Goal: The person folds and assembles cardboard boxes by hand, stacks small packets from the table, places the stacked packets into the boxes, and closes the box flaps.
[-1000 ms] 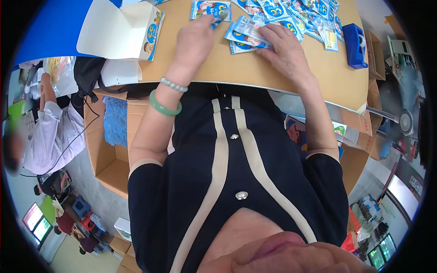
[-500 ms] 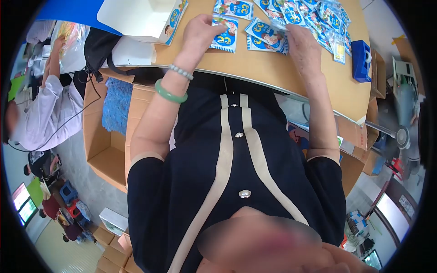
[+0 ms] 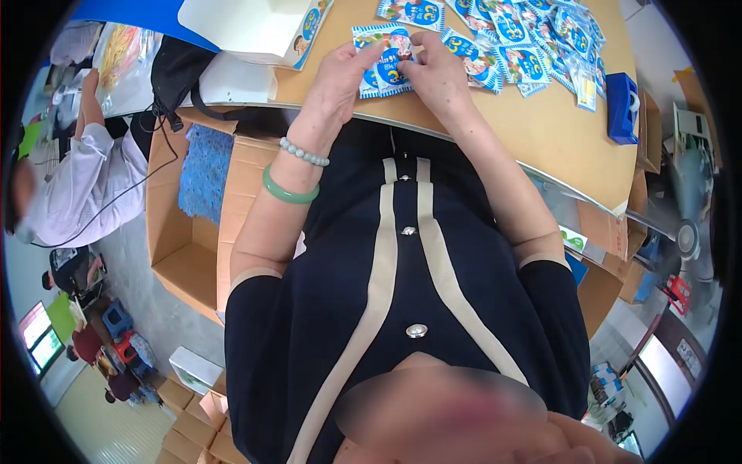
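Close together over the desk's near edge, my two hands meet at blue-and-white printed packets point(image 3: 393, 68). My left hand point(image 3: 338, 80), with a bead bracelet and a green bangle on its wrist, pinches the left side of these packets. On their right side, my right hand point(image 3: 439, 76) grips an edge between thumb and fingers. At least two packets overlap there. Another packet point(image 3: 412, 11) lies just beyond them. Right of my right hand lie loose packets point(image 3: 524, 63), and a larger heap point(image 3: 568, 31) spreads behind.
An open white box point(image 3: 247, 27) stands at the desk's left, near a black bag point(image 3: 176, 73). A blue tape dispenser point(image 3: 622, 108) sits at the right edge. Below left is a cardboard box point(image 3: 185, 267); a person in white point(image 3: 97, 182) is at far left.
My right hand has moved left from the loose packets to the packets at my left hand. My left hand still holds its side. The camera view has shifted, too.
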Tool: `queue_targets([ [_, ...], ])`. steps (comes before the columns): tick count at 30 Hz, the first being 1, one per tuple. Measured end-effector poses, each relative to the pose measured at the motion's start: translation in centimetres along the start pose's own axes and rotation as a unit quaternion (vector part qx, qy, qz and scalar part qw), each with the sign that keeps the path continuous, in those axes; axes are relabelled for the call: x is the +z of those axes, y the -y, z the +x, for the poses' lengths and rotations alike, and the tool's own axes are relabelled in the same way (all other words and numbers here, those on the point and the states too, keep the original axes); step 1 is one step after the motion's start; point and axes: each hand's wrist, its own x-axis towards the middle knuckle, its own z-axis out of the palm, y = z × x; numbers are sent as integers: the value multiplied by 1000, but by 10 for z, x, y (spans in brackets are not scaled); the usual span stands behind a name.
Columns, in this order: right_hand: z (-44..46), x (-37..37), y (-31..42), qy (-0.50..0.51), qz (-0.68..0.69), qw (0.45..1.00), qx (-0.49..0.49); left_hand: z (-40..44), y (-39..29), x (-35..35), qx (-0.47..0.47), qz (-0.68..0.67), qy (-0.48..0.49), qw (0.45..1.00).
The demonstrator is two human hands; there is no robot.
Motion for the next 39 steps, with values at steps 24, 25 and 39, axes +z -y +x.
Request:
queue_targets([
  [24,1,-3,24,-24,-269,943,-194,15,5,6,65,60,-72,993],
  [25,-3,-2,20,-26,-270,944,-191,15,9,7,73,79,-62,992],
  [39,-21,-59,-21,-157,-176,927,-291,10,4,17,29,59,-77,995],
])
